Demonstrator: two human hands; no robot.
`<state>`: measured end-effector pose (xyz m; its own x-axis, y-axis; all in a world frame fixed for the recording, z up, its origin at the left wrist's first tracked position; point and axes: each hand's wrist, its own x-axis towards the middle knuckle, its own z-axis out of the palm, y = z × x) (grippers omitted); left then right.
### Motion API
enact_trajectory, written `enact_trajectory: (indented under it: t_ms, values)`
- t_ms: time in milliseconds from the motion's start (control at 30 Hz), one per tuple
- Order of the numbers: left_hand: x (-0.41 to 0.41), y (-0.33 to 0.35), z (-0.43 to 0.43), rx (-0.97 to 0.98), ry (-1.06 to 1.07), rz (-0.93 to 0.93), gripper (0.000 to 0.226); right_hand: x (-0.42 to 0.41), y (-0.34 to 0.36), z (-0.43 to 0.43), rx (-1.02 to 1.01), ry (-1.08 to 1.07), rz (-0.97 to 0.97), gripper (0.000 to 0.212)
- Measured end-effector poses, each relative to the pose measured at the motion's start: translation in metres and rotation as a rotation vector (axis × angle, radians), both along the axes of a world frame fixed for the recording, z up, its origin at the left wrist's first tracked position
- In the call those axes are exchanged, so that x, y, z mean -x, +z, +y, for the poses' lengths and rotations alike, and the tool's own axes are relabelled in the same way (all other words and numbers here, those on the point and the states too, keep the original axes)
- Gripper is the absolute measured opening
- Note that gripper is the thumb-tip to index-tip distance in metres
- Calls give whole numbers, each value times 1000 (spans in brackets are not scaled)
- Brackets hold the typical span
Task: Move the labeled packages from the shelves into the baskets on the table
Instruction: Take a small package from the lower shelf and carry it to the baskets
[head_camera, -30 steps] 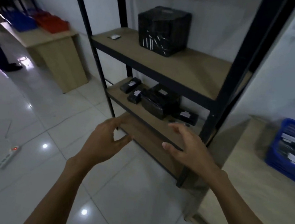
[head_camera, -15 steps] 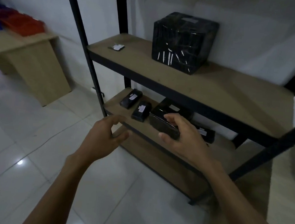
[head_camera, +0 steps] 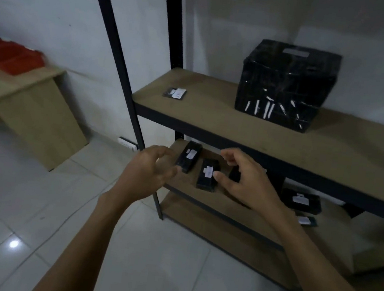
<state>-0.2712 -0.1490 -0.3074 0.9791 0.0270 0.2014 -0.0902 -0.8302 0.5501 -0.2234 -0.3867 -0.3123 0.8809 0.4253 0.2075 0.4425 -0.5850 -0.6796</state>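
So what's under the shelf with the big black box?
A lower shelf holding small black labeled packages. The right hand hides most of another, and the back is out of sight.

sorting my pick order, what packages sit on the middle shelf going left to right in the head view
slim labeled package → shorter labeled package → half-hidden package behind the right hand → wider labeled package

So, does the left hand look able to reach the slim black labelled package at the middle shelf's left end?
Probably yes: the left hand hovers beside the slim black package, with nothing between them.
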Motion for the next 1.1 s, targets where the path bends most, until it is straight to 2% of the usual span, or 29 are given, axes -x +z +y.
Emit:
enact_trajectory:
  t_ms: [133, 300, 400, 467, 567, 733, 900, 1033, 1100]
  values:
    - [-37, -3, 33, -5, -2, 39, 42, -43, 2, 43, -9, -25, 25, 42]
    - [-89, -8, 73, -4, -32, 3, 40, -92, 3, 92, 42, -57, 0, 40]
    - [-127, -5, 91, 56, -124, -15, 28, -119, 1, 119, 95, -115, -49, 41]
    - [-158, -2, 102, 128, -207, -25, 21, -136, -3, 136, 109, -195, -58, 43]
    - [-202, 3, 119, 163, -248, 0, 24, -156, -11, 161, 104, -330, -58, 44]
    - [-269, -5, 133, 170, -295, 106, 29, -179, -36, 185, 330, -458, -80, 48]
    - [-319, -1, 128, -32, -293, 64, 29, -176, -47, 188, 444, -519, -234, 52]
    - [-346, 2, 124, -189, -291, 269, 73, -175, -45, 190, 491, -521, -262, 50]
    - [-359, -2, 123, -286, -300, 290, 73, -175, -46, 190, 504, -533, -260, 50]
